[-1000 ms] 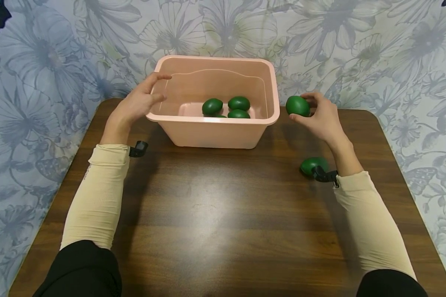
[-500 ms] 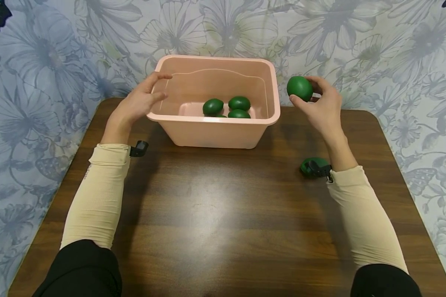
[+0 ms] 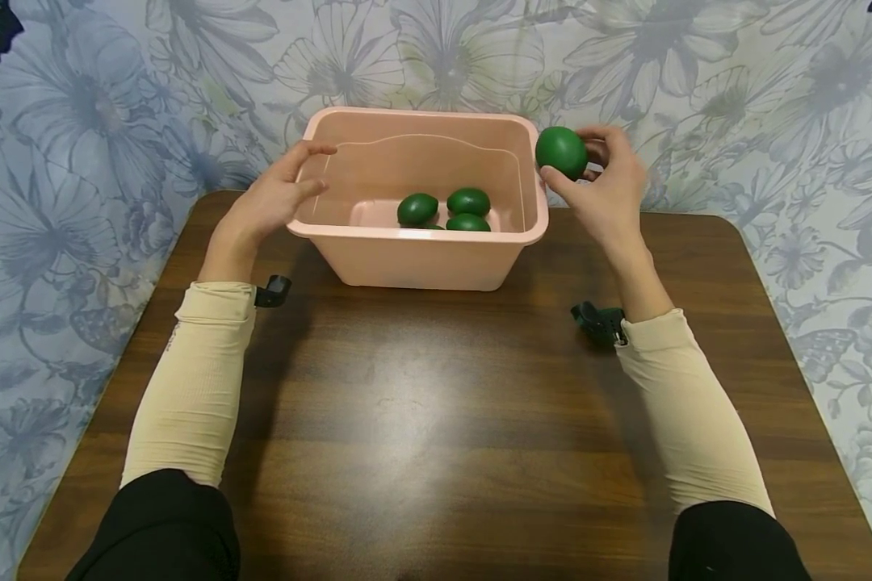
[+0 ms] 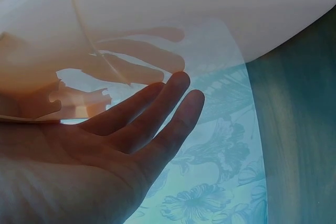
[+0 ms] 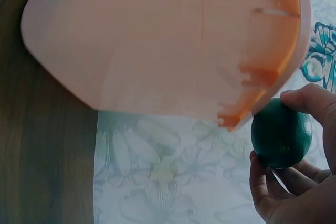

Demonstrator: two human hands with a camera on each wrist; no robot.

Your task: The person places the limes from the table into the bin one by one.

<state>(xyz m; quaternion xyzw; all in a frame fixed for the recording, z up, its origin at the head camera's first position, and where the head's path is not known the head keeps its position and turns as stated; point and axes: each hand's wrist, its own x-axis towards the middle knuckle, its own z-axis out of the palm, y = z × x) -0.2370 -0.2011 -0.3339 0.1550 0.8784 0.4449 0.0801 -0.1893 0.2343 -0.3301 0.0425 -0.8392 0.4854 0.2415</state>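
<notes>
A smooth dark green oval fruit (image 3: 561,152), lime-like or avocado-like, is held between the thumb and fingertips of my right hand (image 3: 610,181). It is raised beside the right rim of a pink plastic bin (image 3: 414,262). In the right wrist view the held fruit (image 5: 282,135) appears against the bin's rim; whether they touch I cannot tell. My left hand (image 3: 265,198) rests on the bin's left rim, thumb and a finger over the edge. In the left wrist view its other fingers (image 4: 149,111) lie straight along the outer wall. Several green fruits (image 3: 417,210) lie inside, partly hidden by the front wall.
Another green fruit (image 3: 612,317) lies on the brown wooden table (image 3: 407,420), partly hidden behind the black camera mount (image 3: 596,321) on the right wrist. Floral wallpaper (image 3: 698,97) covers the wall close behind the bin.
My right hand has lifted the green fruit higher, then carried it left to the bin's right rim. My left hand and the bin have stayed in place.
</notes>
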